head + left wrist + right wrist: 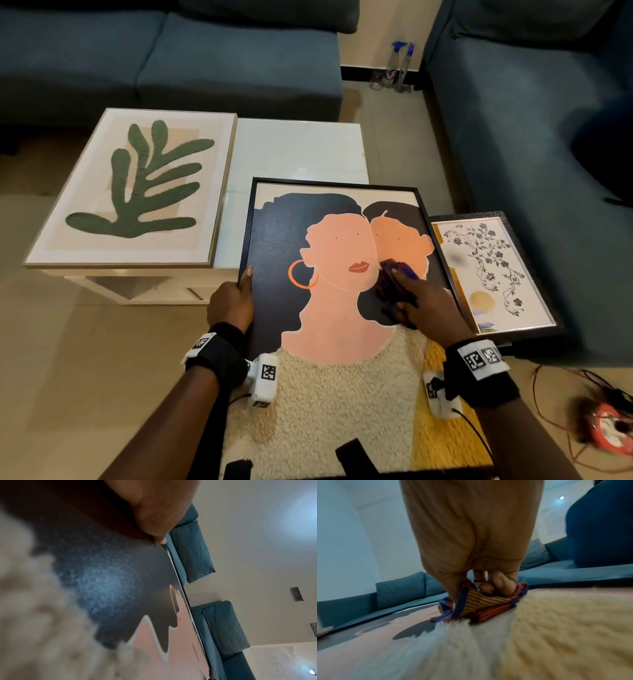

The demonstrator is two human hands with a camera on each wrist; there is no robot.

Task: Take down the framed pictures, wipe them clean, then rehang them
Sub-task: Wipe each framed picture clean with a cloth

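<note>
Striped woven cloth [394, 281] rests on the portrait's [329, 308] smooth glossy glazing; sofa [205, 68] matt fabric.

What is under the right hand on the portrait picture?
A striped cloth lies under the right hand, pressed on the portrait. The part of the portrait beneath the cloth is covered.

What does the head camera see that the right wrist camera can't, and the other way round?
Only the head view shows the light-framed green leaf picture on the white low table, the black-framed flower-vine picture, two spray bottles and the left hand gripping the frame's edge. Only the right wrist view shows the cloth's orange and red stripes and the fingers curled into it. Both show the right hand pressing the striped cloth on the black-framed two-faces picture.
</note>
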